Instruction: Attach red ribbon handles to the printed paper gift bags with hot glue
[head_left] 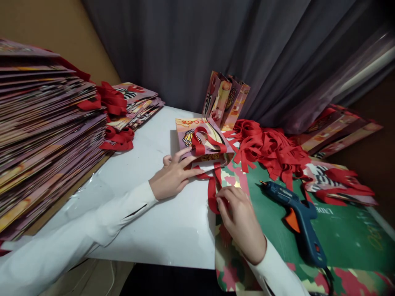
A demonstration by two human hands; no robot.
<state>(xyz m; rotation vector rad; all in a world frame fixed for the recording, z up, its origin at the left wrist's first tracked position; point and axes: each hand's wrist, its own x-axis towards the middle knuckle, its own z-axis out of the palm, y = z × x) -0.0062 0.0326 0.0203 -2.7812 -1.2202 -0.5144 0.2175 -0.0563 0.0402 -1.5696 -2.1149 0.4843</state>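
A printed paper gift bag (pixel 200 127) lies on the white table in front of me, its opening toward me. One red ribbon handle (pixel 210 144) loops over its upper face. My left hand (pixel 171 176) rests at the bag's opening with fingers spread, touching its edge and the ribbon there. Close to the table, my right hand (pixel 240 218) has its thumb and fingers pinched at a second red ribbon loop (pixel 212 195), which hangs from the bag's mouth. A blue glue gun (pixel 296 213) with an orange trigger lies to the right of that hand.
A tall stack of folded bags (pixel 46 139) fills the left side. Red ribbons are heaped (pixel 268 144) behind the green mat (pixel 348 234). Standing bags (pixel 226 98) are at the back, with more bags (pixel 333 127) at right. A grey curtain (pixel 185 53) hangs behind the table.
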